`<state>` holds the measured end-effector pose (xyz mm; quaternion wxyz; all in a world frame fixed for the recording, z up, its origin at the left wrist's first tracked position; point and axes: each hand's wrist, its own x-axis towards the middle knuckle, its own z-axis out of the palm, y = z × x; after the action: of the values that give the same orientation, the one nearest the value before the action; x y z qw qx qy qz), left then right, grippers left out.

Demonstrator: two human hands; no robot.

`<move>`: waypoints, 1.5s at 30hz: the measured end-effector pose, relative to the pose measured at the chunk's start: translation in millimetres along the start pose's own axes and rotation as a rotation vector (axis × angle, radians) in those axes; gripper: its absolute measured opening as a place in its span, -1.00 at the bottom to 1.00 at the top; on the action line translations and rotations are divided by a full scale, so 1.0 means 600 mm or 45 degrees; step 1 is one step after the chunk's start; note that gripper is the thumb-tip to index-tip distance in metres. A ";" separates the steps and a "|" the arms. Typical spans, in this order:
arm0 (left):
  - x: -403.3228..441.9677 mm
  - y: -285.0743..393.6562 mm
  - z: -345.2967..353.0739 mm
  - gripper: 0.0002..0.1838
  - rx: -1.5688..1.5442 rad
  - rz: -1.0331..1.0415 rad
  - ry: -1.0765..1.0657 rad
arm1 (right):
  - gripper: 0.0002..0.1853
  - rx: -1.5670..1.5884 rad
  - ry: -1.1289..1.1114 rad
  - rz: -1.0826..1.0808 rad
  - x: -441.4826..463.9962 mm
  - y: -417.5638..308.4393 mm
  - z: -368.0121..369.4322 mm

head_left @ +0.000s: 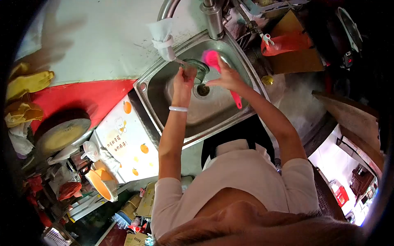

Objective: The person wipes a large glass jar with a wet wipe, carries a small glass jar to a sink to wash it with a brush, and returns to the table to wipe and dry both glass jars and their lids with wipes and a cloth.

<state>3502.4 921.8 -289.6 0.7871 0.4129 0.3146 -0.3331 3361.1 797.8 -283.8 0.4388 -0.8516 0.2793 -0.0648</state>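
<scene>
My left hand (184,80), with a pale bangle on the wrist, is closed on a greenish see-through glass bowl (202,73) above the steel sink (158,92). Its exact shape is partly hidden by the fingers. Water runs from the tap's white cloth-wrapped spout (163,41) onto it. In my right hand (230,78) is a pink scrubbing brush (211,59); its bristle head is up beside the bowl and its handle slants down past my palm. Below the hands lies the round drain (202,90).
A steel tap body (213,20) stands behind the sink. At left are a white counter panel with orange prints (125,143), yellow gloves (30,84) and an orange container (101,184). A cardboard box with a red bag (297,61) sits at right.
</scene>
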 end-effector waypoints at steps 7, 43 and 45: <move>0.006 -0.007 -0.070 -0.72 -0.259 0.056 -0.198 | 0.01 -0.340 -0.318 -0.185 0.054 -0.077 0.063; 0.002 0.021 -0.031 -0.55 0.554 0.079 -0.598 | -0.67 -0.081 -0.296 -0.390 0.091 -0.042 -0.036; 0.013 0.011 -0.037 -0.56 0.480 0.091 -0.562 | -0.68 0.032 -0.328 -0.219 0.048 -0.025 -0.040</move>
<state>3507.3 941.9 -302.5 0.7571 0.4804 0.0536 -0.4395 3382.6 772.1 -261.3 0.4744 -0.8681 0.1460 0.0042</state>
